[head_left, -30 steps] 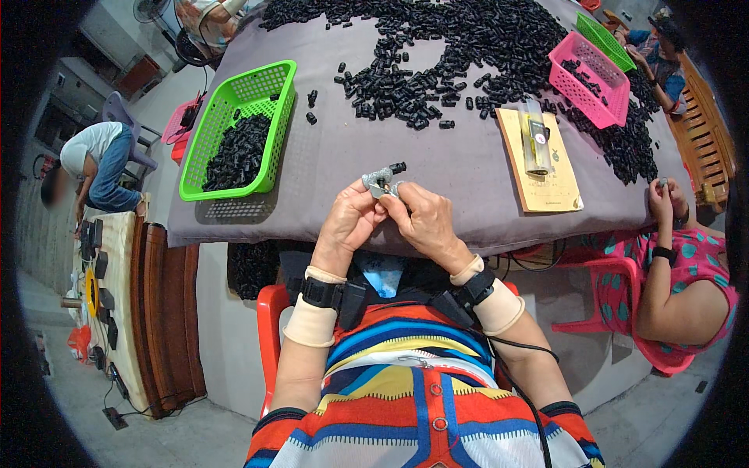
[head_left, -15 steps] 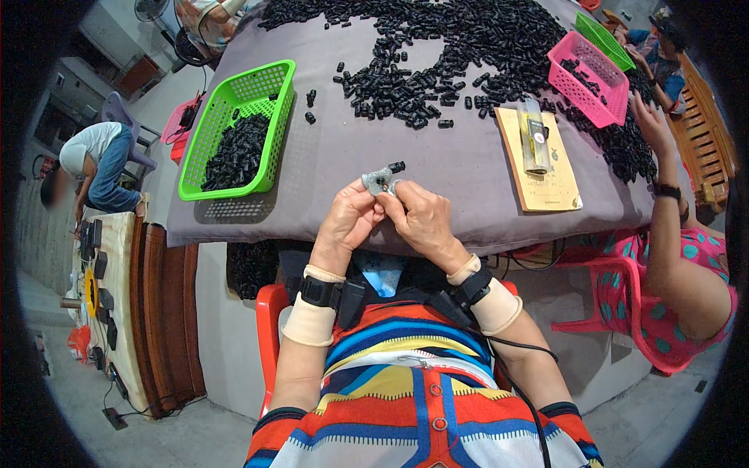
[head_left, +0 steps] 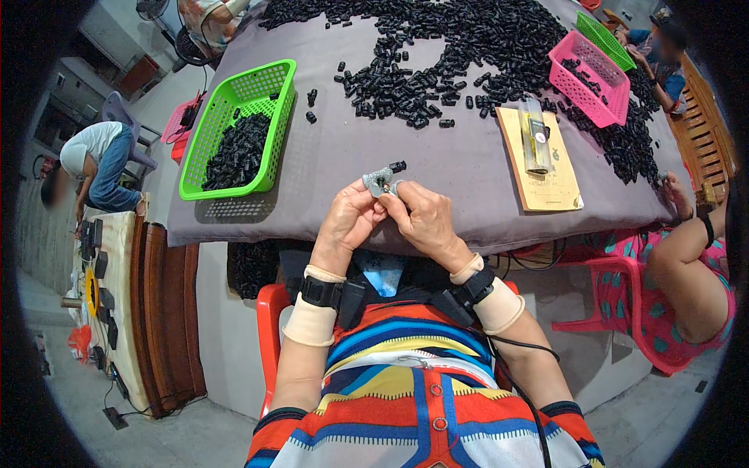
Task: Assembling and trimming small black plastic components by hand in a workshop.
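Left hand point(head_left: 351, 217) pinches black part point(head_left: 398, 166) above table point(head_left: 460, 160); right hand point(head_left: 426, 221) bunched beside it, can't tell on what. I judge part light, stiff, maybe slick; I'd hold its sides near mid-length.

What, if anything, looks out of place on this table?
A few small black pieces lie just right of the large green basket, neither in it nor with the big heap, so they look like strays. Nothing appears damaged, though the pieces are too small to check closely.
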